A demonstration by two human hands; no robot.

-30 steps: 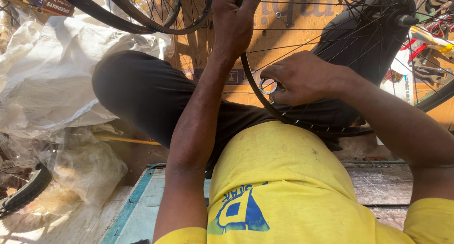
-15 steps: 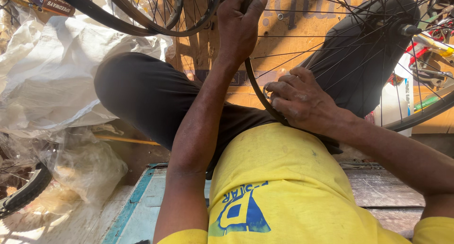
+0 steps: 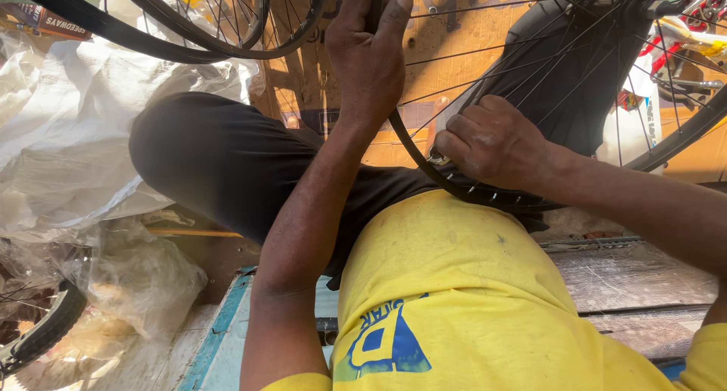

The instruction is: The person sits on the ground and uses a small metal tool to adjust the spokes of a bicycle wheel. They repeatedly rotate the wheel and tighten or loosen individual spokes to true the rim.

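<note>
A black bicycle wheel rim [image 3: 485,195] with thin wire spokes stands upright between my knees, its lower edge resting against my lap. My left hand [image 3: 369,57] grips the rim high up on its left side, fingers wrapped round it. My right hand [image 3: 492,142] is closed near the bottom of the rim, fingers pinched on a small metal spoke tool at the spoke ends. The hub [image 3: 644,4] shows at the top right.
Other bicycle wheels [image 3: 219,35] lean at the top left. Crumpled clear plastic sheeting [image 3: 68,133] lies to the left, with a tyre [image 3: 42,334] under it. A brown cardboard panel [image 3: 454,65] stands behind. I sit on a wooden platform [image 3: 628,285].
My right hand has moved left and down along the rim, toward my body. My left hand keeps its grip near the top. The wheel has turned slightly.
</note>
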